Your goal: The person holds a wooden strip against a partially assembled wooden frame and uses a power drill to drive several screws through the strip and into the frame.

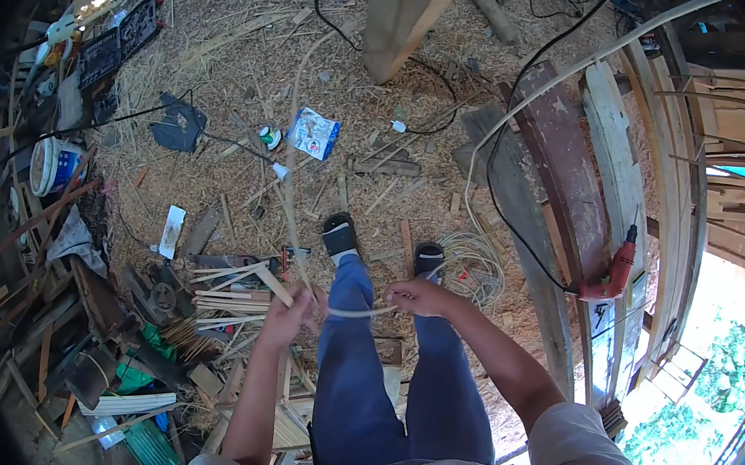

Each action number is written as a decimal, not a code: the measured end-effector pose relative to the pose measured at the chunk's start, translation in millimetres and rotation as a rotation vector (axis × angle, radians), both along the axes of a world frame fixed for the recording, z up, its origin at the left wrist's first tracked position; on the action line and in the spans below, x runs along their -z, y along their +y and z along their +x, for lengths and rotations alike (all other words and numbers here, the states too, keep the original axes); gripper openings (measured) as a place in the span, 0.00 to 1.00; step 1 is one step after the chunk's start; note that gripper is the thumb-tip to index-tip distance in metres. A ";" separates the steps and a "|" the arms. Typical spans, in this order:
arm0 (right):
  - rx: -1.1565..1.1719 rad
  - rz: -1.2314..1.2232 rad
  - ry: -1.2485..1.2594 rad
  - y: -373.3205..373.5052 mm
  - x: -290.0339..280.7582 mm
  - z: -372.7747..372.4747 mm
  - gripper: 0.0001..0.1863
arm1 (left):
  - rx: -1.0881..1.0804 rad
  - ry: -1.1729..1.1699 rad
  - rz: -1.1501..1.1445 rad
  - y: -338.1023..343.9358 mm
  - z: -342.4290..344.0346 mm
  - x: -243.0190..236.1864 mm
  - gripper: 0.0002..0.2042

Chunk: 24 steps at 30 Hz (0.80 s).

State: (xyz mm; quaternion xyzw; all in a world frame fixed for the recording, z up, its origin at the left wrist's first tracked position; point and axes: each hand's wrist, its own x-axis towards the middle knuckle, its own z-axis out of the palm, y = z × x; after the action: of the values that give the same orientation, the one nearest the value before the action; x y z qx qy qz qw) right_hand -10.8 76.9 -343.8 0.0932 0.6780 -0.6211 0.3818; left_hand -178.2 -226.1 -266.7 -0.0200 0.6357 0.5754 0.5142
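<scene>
Evidently both hands are busy with one pale cord (356, 312), which sags in a shallow curve between them, just in front of the left shin. The left hand (291, 310) has its grip closed round the cord, and from there a length runs up and away across the floor (224, 102). A flat, pale stick (273, 284) meets this hand at the knuckles; whether it is held too, I cannot tell. The right hand (416, 297) pinches the cord near the other knee — its grip is clenched, fingertips turned inward.

Beside the left hand lies a stack of cut strips (227, 304), fanned out loosely. Past the right hand, near the right shoe (429, 258), a pale coil (476, 269) spreads over the shavings, and a line from it climbs toward the upper right. Long planks (568, 162) stretch along the right side, with a red drill (611, 272) resting on them and a black cable (515, 98) leading up from it.

Ahead of the feet are a blue-and-white packet (314, 134), a small tub (269, 137) and a white socket (280, 172) — all on the floor. Farther left sits a white-and-blue bucket (56, 168), next to scrap wood (106, 297) heaped along that edge.
</scene>
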 end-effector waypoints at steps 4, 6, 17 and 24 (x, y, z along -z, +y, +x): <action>-0.027 0.121 -0.026 -4.1 12.6 8.4 0.17 | -0.525 -0.066 0.080 15.6 -56.9 33.2 0.24; -0.042 0.163 -0.014 -5.9 11.4 24.7 0.19 | -0.573 -0.046 0.101 36.3 -104.6 45.3 0.23; -0.113 0.143 -0.162 33.6 -24.6 22.4 0.16 | -0.686 -0.049 0.213 60.8 -132.4 3.9 0.16; -0.031 0.041 0.321 -18.8 -64.2 -50.9 0.14 | -0.800 0.107 0.205 -1.7 -80.5 -41.8 0.18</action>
State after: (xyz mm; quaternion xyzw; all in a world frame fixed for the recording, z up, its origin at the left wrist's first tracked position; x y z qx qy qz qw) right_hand -61.8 58.1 -279.6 -0.0098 0.7442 -0.6081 0.2761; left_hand -258.7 -227.9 -224.9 -0.1841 0.5431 0.7903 0.2158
